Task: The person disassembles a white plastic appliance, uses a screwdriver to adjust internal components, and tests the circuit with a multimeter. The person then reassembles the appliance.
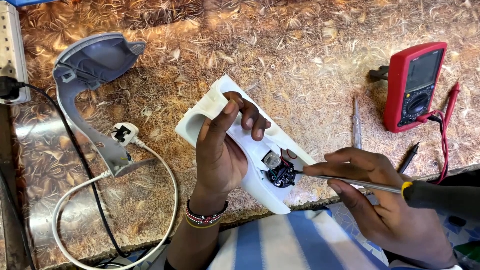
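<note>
The left hand [220, 155] has its grip clenched around a white plastic housing [235, 135], tilted on the bench [300, 65] edge. The right hand's [380, 200] grip pinches a screwdriver [360, 184] — tip at the exposed wiring [281, 172]. Farther out: a red multimeter [414, 86], a grey handle shell [87, 85], a white plug [124, 134].

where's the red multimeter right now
In the head view the red multimeter lies at the far right of the table, beyond the right hand, with a loose screwdriver just to its left.
</note>
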